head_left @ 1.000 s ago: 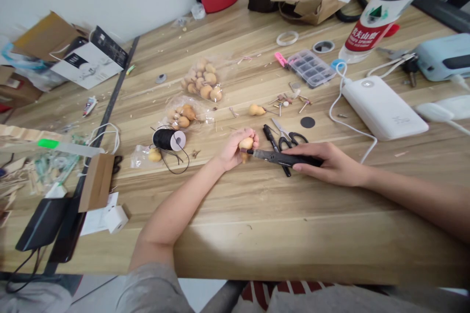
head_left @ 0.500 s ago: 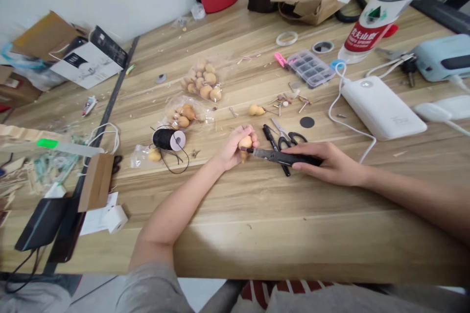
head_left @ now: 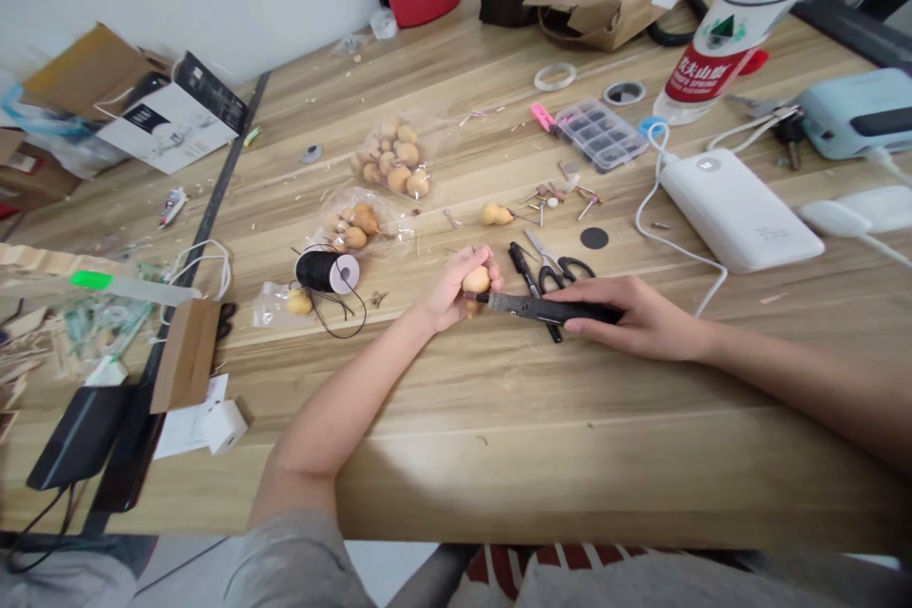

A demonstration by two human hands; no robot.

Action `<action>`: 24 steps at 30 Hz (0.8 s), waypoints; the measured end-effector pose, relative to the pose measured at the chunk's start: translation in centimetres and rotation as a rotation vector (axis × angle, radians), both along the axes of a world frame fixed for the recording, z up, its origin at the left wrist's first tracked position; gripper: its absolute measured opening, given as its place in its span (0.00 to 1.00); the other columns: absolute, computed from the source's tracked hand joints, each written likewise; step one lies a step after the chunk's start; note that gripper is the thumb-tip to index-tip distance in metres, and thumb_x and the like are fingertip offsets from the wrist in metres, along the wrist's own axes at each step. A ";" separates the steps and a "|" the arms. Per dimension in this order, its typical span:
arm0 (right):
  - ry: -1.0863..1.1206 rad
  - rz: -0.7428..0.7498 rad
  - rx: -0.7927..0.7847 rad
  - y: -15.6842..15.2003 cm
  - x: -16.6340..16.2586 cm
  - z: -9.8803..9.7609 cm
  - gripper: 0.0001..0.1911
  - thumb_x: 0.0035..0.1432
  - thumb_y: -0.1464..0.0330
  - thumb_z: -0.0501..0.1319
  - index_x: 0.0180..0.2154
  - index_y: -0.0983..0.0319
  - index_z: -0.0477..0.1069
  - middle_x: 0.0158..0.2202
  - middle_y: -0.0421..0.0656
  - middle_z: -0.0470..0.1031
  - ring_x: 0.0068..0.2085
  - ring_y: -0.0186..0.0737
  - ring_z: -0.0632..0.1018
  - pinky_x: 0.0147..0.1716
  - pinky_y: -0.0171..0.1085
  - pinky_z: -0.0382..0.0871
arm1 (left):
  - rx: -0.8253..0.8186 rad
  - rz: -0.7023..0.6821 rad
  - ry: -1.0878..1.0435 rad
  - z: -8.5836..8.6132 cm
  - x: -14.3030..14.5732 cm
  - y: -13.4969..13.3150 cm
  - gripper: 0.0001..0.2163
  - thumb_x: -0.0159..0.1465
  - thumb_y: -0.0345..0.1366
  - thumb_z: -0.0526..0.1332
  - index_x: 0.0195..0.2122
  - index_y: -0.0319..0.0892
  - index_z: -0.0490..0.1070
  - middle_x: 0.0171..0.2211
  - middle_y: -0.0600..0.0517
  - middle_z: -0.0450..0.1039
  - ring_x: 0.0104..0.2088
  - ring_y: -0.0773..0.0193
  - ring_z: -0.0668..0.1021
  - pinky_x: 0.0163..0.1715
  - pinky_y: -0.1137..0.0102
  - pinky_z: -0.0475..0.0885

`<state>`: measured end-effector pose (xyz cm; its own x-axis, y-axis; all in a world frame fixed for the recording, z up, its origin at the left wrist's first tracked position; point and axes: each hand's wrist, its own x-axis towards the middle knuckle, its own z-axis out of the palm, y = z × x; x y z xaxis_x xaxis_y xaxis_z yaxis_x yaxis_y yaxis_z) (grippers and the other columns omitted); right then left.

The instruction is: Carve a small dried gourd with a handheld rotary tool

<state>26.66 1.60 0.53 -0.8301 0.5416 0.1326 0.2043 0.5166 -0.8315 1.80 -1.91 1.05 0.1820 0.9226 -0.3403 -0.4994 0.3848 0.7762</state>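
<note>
My left hand (head_left: pixel 454 290) is closed round a small tan gourd (head_left: pixel 477 281), holding it just above the wooden table (head_left: pixel 499 418). My right hand (head_left: pixel 631 318) grips a slim black rotary tool (head_left: pixel 548 309) lying nearly level, its tip touching the gourd's right side. Both forearms rest on the table. A black pen (head_left: pixel 528 277) and black-handled scissors (head_left: pixel 560 267) lie just behind the tool. One loose gourd (head_left: pixel 495 214) lies farther back.
Two clear bags of small gourds (head_left: pixel 394 161) (head_left: pixel 356 225) and a black thread spool (head_left: pixel 326 271) sit to the left. A white power bank (head_left: pixel 737 207) with cable, a bit case (head_left: pixel 602 132) and a water bottle (head_left: pixel 727 38) stand at the right. Boxes and clutter crowd the left edge.
Hardly anything has moved; the tool tip stays against the gourd, and the view has shifted very slightly.
</note>
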 end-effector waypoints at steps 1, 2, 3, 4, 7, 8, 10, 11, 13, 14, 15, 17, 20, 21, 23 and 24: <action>-0.001 0.000 -0.002 0.0 0.0 0.0 0.20 0.62 0.62 0.60 0.53 0.59 0.74 0.47 0.45 0.82 0.43 0.44 0.82 0.43 0.38 0.75 | 0.004 0.000 0.002 0.0 0.0 0.0 0.13 0.56 0.40 0.67 0.31 0.40 0.63 0.22 0.57 0.69 0.23 0.71 0.74 0.23 0.78 0.68; -0.002 -0.004 -0.001 0.0 0.0 0.0 0.20 0.62 0.62 0.60 0.53 0.60 0.74 0.47 0.46 0.82 0.44 0.44 0.82 0.43 0.38 0.75 | 0.008 -0.001 0.001 -0.1 0.0 0.0 0.13 0.56 0.39 0.67 0.31 0.40 0.64 0.22 0.57 0.70 0.23 0.71 0.74 0.23 0.78 0.69; -0.003 -0.010 0.001 -0.1 0.0 0.0 0.20 0.62 0.61 0.60 0.53 0.60 0.74 0.47 0.46 0.81 0.44 0.45 0.82 0.43 0.38 0.75 | 0.011 -0.002 -0.002 -0.1 0.0 0.0 0.13 0.55 0.39 0.68 0.30 0.39 0.64 0.22 0.57 0.70 0.24 0.71 0.74 0.24 0.77 0.69; -0.002 -0.017 0.005 -0.1 0.0 0.0 0.20 0.62 0.61 0.60 0.53 0.61 0.74 0.47 0.47 0.81 0.45 0.46 0.82 0.44 0.39 0.75 | 0.014 -0.003 -0.006 -0.2 0.0 0.0 0.13 0.55 0.39 0.68 0.30 0.39 0.64 0.22 0.56 0.70 0.24 0.71 0.75 0.24 0.77 0.70; -0.003 -0.018 0.008 -0.1 0.0 0.0 0.20 0.62 0.61 0.60 0.53 0.60 0.74 0.48 0.47 0.81 0.46 0.46 0.81 0.44 0.38 0.75 | 0.018 0.001 -0.011 -0.3 -0.1 0.1 0.13 0.54 0.39 0.69 0.29 0.39 0.65 0.22 0.56 0.70 0.24 0.71 0.75 0.24 0.77 0.70; -0.005 -0.013 0.006 -0.1 0.0 0.0 0.20 0.62 0.61 0.60 0.53 0.60 0.74 0.47 0.46 0.81 0.45 0.45 0.82 0.43 0.38 0.75 | 0.018 0.002 -0.009 -0.4 -0.1 0.1 0.13 0.54 0.39 0.68 0.29 0.39 0.65 0.22 0.56 0.70 0.24 0.71 0.74 0.24 0.77 0.69; -0.006 -0.006 0.002 -0.1 0.0 0.0 0.20 0.61 0.62 0.60 0.53 0.60 0.74 0.46 0.45 0.82 0.43 0.44 0.82 0.43 0.38 0.75 | 0.019 0.001 -0.005 -0.4 -0.1 0.1 0.13 0.54 0.39 0.68 0.29 0.39 0.65 0.22 0.56 0.70 0.24 0.71 0.74 0.24 0.77 0.69; -0.007 -0.009 0.002 -0.1 0.0 0.1 0.20 0.61 0.62 0.60 0.53 0.60 0.74 0.46 0.45 0.82 0.44 0.44 0.82 0.43 0.38 0.75 | 0.019 0.000 -0.002 -0.4 -0.1 0.1 0.12 0.55 0.39 0.68 0.28 0.39 0.65 0.22 0.56 0.70 0.24 0.71 0.74 0.24 0.77 0.69; -0.006 -0.025 0.003 -0.1 0.0 0.1 0.20 0.62 0.62 0.60 0.53 0.60 0.74 0.47 0.46 0.82 0.45 0.45 0.82 0.43 0.38 0.75 | 0.017 0.003 0.004 -0.4 -0.1 0.1 0.11 0.56 0.38 0.66 0.28 0.39 0.65 0.22 0.56 0.70 0.24 0.71 0.74 0.25 0.77 0.69; -0.006 -0.031 0.004 -0.1 0.0 0.1 0.20 0.62 0.61 0.60 0.53 0.60 0.74 0.47 0.46 0.81 0.45 0.46 0.81 0.44 0.39 0.75 | 0.014 0.007 0.008 -0.4 -0.1 0.1 0.11 0.57 0.38 0.66 0.28 0.39 0.65 0.22 0.56 0.70 0.24 0.71 0.75 0.25 0.77 0.70; -0.006 -0.032 0.002 -0.1 0.0 0.1 0.20 0.62 0.61 0.60 0.53 0.60 0.74 0.47 0.46 0.81 0.45 0.45 0.81 0.44 0.39 0.75 | 0.009 0.010 0.011 -0.4 -0.1 0.1 0.11 0.57 0.38 0.66 0.29 0.39 0.65 0.22 0.56 0.70 0.24 0.71 0.75 0.25 0.77 0.70; -0.007 -0.018 -0.007 -0.1 -0.1 0.1 0.19 0.61 0.61 0.60 0.53 0.60 0.74 0.46 0.45 0.82 0.44 0.44 0.82 0.43 0.38 0.75 | 0.002 0.012 0.013 -0.4 -0.1 0.0 0.11 0.57 0.38 0.66 0.29 0.39 0.65 0.22 0.56 0.70 0.24 0.71 0.74 0.24 0.77 0.69; -0.011 -0.003 -0.013 -0.1 -0.1 0.1 0.19 0.61 0.62 0.60 0.53 0.60 0.74 0.46 0.45 0.82 0.43 0.43 0.82 0.43 0.38 0.75 | 0.004 0.010 0.011 -0.4 -0.1 0.0 0.11 0.57 0.39 0.66 0.29 0.39 0.65 0.22 0.56 0.70 0.24 0.71 0.74 0.24 0.77 0.68; -0.011 -0.007 -0.012 -0.1 -0.1 0.1 0.20 0.62 0.62 0.60 0.53 0.60 0.74 0.47 0.46 0.82 0.43 0.44 0.82 0.43 0.38 0.74 | 0.005 0.010 0.013 -0.4 -0.1 0.0 0.11 0.57 0.39 0.66 0.29 0.39 0.65 0.22 0.56 0.70 0.24 0.71 0.74 0.24 0.77 0.69; -0.013 -0.018 -0.010 -0.1 0.0 0.1 0.20 0.62 0.61 0.60 0.53 0.61 0.74 0.47 0.46 0.81 0.45 0.45 0.81 0.44 0.39 0.74 | 0.007 0.011 0.013 -0.4 -0.2 0.0 0.11 0.57 0.39 0.66 0.29 0.39 0.65 0.22 0.56 0.70 0.24 0.71 0.74 0.24 0.77 0.69; -0.013 -0.021 -0.010 -0.1 0.0 0.1 0.20 0.62 0.61 0.59 0.53 0.61 0.74 0.48 0.47 0.81 0.45 0.45 0.81 0.44 0.39 0.74 | 0.007 0.012 0.011 -0.4 -0.2 0.0 0.11 0.57 0.39 0.66 0.29 0.39 0.65 0.23 0.56 0.70 0.24 0.71 0.74 0.24 0.77 0.69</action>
